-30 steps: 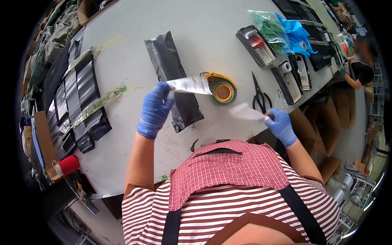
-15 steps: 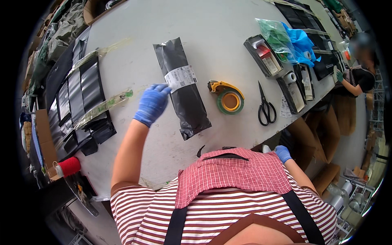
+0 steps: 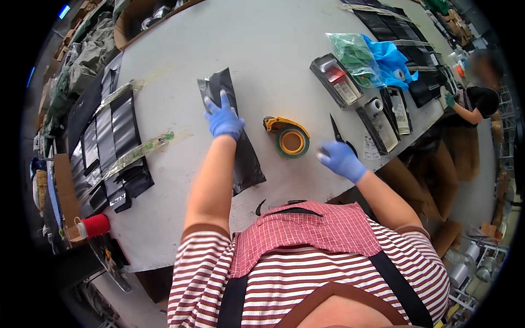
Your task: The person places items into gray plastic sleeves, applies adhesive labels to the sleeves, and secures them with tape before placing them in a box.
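Note:
A long black plastic parcel (image 3: 249,159) lies aslant on the table in front of me. My left hand (image 3: 225,120), in a blue glove, rests on its upper half with fingers spread. No white label shows on the parcel now. Right of it lies a yellow tape dispenser (image 3: 288,120) with a green-edged roll. My right hand (image 3: 343,159), also blue-gloved, is over the table between the dispenser and black scissors (image 3: 336,131), covering part of the scissors. Its fingers are curled together, slightly blurred; whether something small is in them I cannot make out.
Black plastic bags (image 3: 123,123) are taped down at the left. Open black boxes (image 3: 336,82) and a blue bag (image 3: 395,57) lie at the right. A red spool (image 3: 94,225) stands at the near left corner. Another person (image 3: 476,93) works at the far right.
My left hand has moved right, from the parcel's edge onto its top. My right hand has come up from beside my waist to over the table. The parcel's white label has gone from sight.

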### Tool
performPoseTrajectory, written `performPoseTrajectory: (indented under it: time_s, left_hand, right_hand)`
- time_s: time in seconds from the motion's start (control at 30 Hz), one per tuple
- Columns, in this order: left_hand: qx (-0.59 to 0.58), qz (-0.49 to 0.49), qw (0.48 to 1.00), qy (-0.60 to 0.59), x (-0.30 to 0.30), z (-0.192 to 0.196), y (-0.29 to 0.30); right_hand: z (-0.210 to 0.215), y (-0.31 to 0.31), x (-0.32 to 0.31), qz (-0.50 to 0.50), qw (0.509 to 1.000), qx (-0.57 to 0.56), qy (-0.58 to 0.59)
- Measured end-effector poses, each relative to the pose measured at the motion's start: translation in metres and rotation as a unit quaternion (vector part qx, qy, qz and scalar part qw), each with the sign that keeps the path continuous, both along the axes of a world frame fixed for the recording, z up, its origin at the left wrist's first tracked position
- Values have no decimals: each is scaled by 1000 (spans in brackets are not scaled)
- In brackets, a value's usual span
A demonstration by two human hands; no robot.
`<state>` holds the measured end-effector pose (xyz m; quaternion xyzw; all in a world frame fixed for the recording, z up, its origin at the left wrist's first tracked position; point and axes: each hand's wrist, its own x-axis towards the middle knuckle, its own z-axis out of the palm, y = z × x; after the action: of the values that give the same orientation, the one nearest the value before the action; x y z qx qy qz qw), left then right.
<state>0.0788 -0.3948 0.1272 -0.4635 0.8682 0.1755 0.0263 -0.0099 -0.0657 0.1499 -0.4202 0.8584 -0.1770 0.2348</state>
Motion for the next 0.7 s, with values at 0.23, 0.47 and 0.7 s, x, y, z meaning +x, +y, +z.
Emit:
performPoseTrajectory:
  time_s: [0.23,0.47,0.7]
  left_hand:
    - [15,-74,996,-37,113,4,70]
    - [-168,-179,949,199,133,16,87]
    - [735,133,561,357,147,61,147]
  right_hand:
    - [-61,-105,-29,-27,993,4,115]
    - [-26,-68,-1,-100,951,-123,-265]
    - [54,-20,82,67,963,-261,11]
